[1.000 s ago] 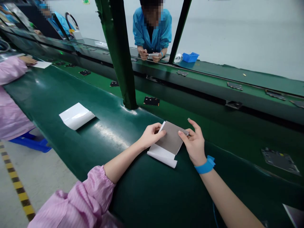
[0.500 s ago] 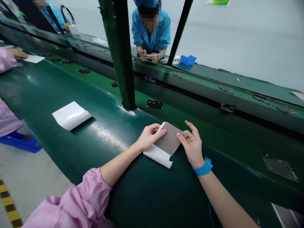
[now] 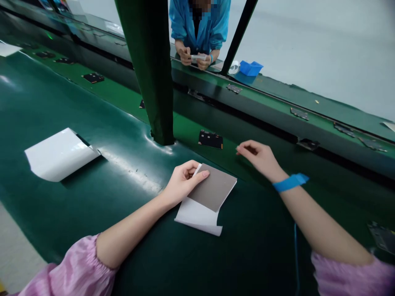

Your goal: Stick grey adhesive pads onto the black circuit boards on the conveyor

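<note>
My left hand [image 3: 185,181] grips a stack of grey-brown rectangular sheets [image 3: 212,187] by its left edge, thumb on top. White backing paper [image 3: 197,216] sticks out under the stack toward me, its near edge curled. Apart from the stack, my right hand [image 3: 259,158] hovers over the green belt with thumb and fingertips pinched together. Whatever lies between those fingertips, if anything, is too small to make out. A blue wrist strap [image 3: 290,183] circles that wrist. To the left of the right hand, a black circuit board [image 3: 210,139] lies on the belt, untouched.
A glossy white sheet [image 3: 61,154] with a curled edge lies on the green table at left. A dark green post [image 3: 154,74] rises ahead of me. Across the line, a person in blue [image 3: 200,24] holds a small pale piece; a blue bin [image 3: 250,68] stands nearby.
My right hand has left the sheet stack and moved up and right over the belt, its fingers drawn together. My left hand keeps the stack, now slightly lower left in view.
</note>
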A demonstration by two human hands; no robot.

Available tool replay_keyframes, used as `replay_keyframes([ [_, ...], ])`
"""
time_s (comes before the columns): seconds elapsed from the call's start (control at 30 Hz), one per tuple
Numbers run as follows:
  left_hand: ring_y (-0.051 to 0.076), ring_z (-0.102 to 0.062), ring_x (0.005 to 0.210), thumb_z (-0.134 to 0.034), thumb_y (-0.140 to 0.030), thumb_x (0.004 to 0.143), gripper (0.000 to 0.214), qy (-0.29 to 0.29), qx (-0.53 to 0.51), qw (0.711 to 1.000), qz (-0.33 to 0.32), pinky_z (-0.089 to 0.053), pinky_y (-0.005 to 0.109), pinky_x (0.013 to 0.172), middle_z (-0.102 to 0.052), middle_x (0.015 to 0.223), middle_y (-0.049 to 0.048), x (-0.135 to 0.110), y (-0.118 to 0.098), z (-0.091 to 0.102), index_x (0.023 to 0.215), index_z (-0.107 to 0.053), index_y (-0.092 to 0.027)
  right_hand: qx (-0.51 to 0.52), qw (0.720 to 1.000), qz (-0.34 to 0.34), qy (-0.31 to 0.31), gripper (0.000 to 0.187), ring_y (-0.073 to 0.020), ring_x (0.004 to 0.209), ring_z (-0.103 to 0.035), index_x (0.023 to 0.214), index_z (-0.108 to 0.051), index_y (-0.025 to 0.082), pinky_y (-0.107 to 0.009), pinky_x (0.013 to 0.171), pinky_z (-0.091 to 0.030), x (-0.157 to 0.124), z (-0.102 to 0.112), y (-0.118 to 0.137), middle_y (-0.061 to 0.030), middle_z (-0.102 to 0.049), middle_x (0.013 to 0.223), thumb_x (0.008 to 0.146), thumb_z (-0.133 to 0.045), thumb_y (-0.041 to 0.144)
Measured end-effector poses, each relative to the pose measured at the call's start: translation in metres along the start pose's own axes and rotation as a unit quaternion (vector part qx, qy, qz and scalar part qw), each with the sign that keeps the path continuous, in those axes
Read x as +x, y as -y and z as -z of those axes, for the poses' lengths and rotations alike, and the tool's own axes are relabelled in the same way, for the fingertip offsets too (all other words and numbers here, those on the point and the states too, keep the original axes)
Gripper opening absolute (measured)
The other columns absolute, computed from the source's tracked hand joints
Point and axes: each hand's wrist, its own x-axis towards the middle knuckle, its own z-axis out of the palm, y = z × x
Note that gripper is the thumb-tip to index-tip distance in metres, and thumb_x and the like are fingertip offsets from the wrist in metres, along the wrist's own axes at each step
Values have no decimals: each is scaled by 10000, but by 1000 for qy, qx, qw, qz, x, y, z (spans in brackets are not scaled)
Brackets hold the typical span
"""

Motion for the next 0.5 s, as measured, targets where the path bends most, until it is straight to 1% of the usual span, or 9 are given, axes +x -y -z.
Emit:
replay_keyframes([
  [0.1,122,-639,657,-709,-369,773,247,5,11,1000,11,-479,209,579,-689,744,15,1,-1,2,788,-586,-156,-95,994,28,52,382,-191,671,-565,752,-624,208,-344,636,-445,41,6,-12,-56,-653,739,784,-567,585],
  [0.17,120,-642,679,-695,-355,791,222,13,20,1000,14,-478,205,591,-693,763,17,1,-1,2,801,-598,-156,-129,986,45,100,367,-193,691,-553,761,-635,210,-337,632,-420,62,5,-18,-61,-661,783,795,-547,565],
  [0.23,121,-645,694,-686,-352,802,212,18,22,999,16,-481,206,601,-695,777,19,2,-1,1,812,-603,-157,-142,978,47,149,346,-203,732,-566,786,-648,213,-333,642,-411,77,2,-22,-64,-673,833,793,-547,544],
  [0.33,122,-643,693,-684,-342,803,202,21,22,999,18,-480,208,601,-692,773,17,2,-2,1,814,-601,-158,-140,970,26,197,350,-214,768,-583,837,-660,211,-331,657,-410,91,1,-27,-70,-683,870,787,-547,539],
  [0.5,118,-635,687,-679,-328,805,187,21,35,999,18,-474,209,602,-683,761,14,2,-2,1,814,-603,-158,-147,964,1,223,415,-214,770,-572,839,-661,213,-327,653,-396,93,6,-33,-77,-673,864,774,-534,602],
])
